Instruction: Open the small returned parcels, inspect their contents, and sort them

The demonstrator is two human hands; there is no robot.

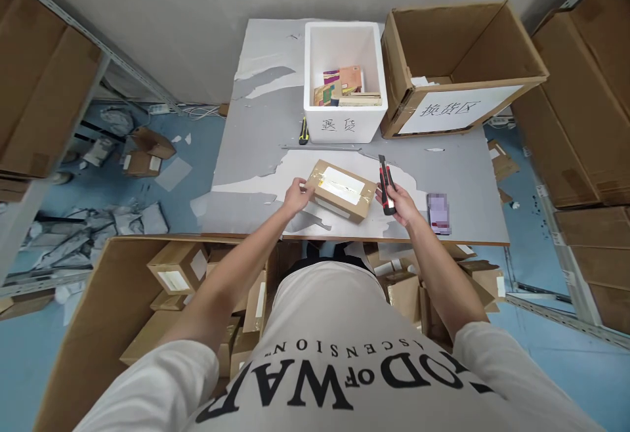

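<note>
A small taped cardboard box (325,207) with a white label on top lies at a slant on the worktable, close to its front edge. My left hand (297,197) grips the box's left end with bent fingers. In my right hand (402,205) is a red and black utility knife (385,186), pointing away from me and standing just off the box's right end. Whether the blade is out is hard to make out. A second utility knife (304,131), yellow and black, lies farther back, beside a white foam box (346,123).
The foam box holds several books (350,79). To its right stands a large open carton (445,113) with a handwritten sign. A phone (438,213) lies on the grey table (256,130), right of my right hand. Big cartons (79,353) of parcels flank me below the table edge.
</note>
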